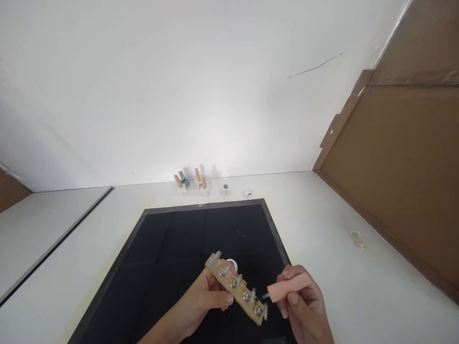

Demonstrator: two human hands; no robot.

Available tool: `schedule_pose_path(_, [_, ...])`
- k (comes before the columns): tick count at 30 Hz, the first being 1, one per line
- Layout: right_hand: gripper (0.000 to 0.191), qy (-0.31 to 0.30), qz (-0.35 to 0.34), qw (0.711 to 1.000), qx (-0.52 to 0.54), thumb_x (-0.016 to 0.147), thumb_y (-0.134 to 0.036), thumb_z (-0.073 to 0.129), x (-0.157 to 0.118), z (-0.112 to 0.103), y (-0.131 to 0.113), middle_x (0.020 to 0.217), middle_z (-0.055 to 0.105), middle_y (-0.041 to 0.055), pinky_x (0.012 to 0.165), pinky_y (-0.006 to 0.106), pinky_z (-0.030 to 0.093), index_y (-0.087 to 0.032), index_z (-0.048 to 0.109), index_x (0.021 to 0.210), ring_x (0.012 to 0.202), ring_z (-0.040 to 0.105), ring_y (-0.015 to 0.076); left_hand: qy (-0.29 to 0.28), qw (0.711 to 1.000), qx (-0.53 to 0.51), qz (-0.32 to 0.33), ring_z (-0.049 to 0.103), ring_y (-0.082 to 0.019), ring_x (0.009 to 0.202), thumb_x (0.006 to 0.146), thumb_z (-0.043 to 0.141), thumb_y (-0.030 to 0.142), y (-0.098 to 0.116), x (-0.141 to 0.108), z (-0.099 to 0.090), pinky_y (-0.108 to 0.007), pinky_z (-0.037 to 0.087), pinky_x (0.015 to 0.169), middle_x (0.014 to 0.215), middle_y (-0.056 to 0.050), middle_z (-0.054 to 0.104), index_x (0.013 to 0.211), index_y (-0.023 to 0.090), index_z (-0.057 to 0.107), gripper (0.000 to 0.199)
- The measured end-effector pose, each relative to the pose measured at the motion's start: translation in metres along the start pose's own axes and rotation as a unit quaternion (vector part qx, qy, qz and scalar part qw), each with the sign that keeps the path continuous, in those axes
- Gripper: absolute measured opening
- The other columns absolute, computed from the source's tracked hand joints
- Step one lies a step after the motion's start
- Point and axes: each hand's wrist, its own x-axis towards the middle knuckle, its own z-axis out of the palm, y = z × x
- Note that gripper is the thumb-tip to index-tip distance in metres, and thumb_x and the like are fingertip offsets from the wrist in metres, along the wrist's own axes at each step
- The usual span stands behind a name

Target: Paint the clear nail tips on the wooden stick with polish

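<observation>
My left hand (204, 301) grips a wooden nail tip stand (229, 285) from below and the side, thumb on its near edge. Along the tilted strip sit several round metal holders and greyish, glossy false nails (239, 280). In my right hand (304, 303) is a nail polish brush (289, 286) with a peach-pink cap handle, pinched between thumb and fingers. Its dark bristle end points left and reaches a false nail near the lower right end of the strip. Whether the bristles touch the nail I cannot tell.
A black mat (172, 258) with a grey border lies under my hands. Behind it stand several nail polish bottles (204, 185), an uncapped bottle (225, 189) and a small white dish (247, 193). Two small round pieces (359, 244) lie at right, near a cardboard panel (394, 167).
</observation>
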Motion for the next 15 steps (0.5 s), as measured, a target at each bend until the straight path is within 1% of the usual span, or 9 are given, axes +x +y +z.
schedule_pose_path(3, [0.027, -0.022, -0.002, 1.000, -0.012, 0.074, -0.045, 0.069, 0.0014, -0.0021, 0.0006, 0.062, 0.054, -0.0004, 0.036, 0.020, 0.037, -0.020, 0.063, 0.082, 0.038, 0.042, 0.0073, -0.015, 1.000, -0.013, 0.002, 0.051, -0.009, 0.059, 0.055, 0.084, 0.020, -0.0003, 0.0002, 0.0000, -0.021, 0.032, 0.051, 0.084, -0.004, 0.070, 0.087, 0.019, 0.061, 0.040])
schedule_pose_path(6, [0.028, -0.043, -0.003, 0.999, -0.022, 0.074, -0.044, 0.069, 0.0028, -0.0044, 0.0014, 0.057, 0.052, -0.0007, 0.035, 0.020, 0.037, -0.019, 0.064, 0.082, 0.038, 0.043, 0.0085, -0.022, 1.000, -0.018, 0.006, 0.053, -0.010, 0.063, 0.055, 0.084, 0.017, -0.0005, 0.0001, 0.0002, -0.021, 0.032, 0.051, 0.083, -0.003, 0.069, 0.087, 0.019, 0.062, 0.039])
schedule_pose_path(9, [0.028, -0.038, 0.009, 0.999, -0.018, 0.073, -0.044, 0.070, 0.0028, -0.0042, 0.0011, 0.054, 0.051, -0.0015, 0.035, 0.019, 0.036, -0.019, 0.064, 0.082, 0.039, 0.043, 0.0088, -0.025, 1.000, -0.014, 0.006, 0.054, -0.011, 0.067, 0.055, 0.084, 0.017, -0.0009, 0.0000, 0.0003, -0.021, 0.032, 0.052, 0.083, -0.003, 0.069, 0.087, 0.019, 0.062, 0.039])
schedule_pose_path(11, [0.027, -0.029, 0.021, 0.999, -0.016, 0.073, -0.044, 0.071, 0.0026, -0.0037, 0.0007, 0.053, 0.051, -0.0020, 0.035, 0.018, 0.035, -0.019, 0.064, 0.082, 0.038, 0.042, 0.0080, -0.028, 1.000, -0.012, 0.004, 0.054, -0.011, 0.066, 0.055, 0.084, 0.017, -0.0011, 0.0001, 0.0003, -0.021, 0.032, 0.052, 0.084, -0.003, 0.069, 0.087, 0.019, 0.062, 0.038])
schedule_pose_path(15, [0.027, -0.041, 0.016, 0.999, -0.029, 0.073, -0.042, 0.071, 0.0036, -0.0048, 0.0003, 0.057, 0.052, -0.0009, 0.034, 0.019, 0.035, -0.018, 0.064, 0.082, 0.038, 0.042, 0.0076, -0.041, 0.999, -0.012, 0.006, 0.054, -0.010, 0.064, 0.057, 0.083, 0.016, -0.0012, 0.0001, 0.0001, -0.021, 0.032, 0.052, 0.084, -0.002, 0.069, 0.086, 0.019, 0.062, 0.036])
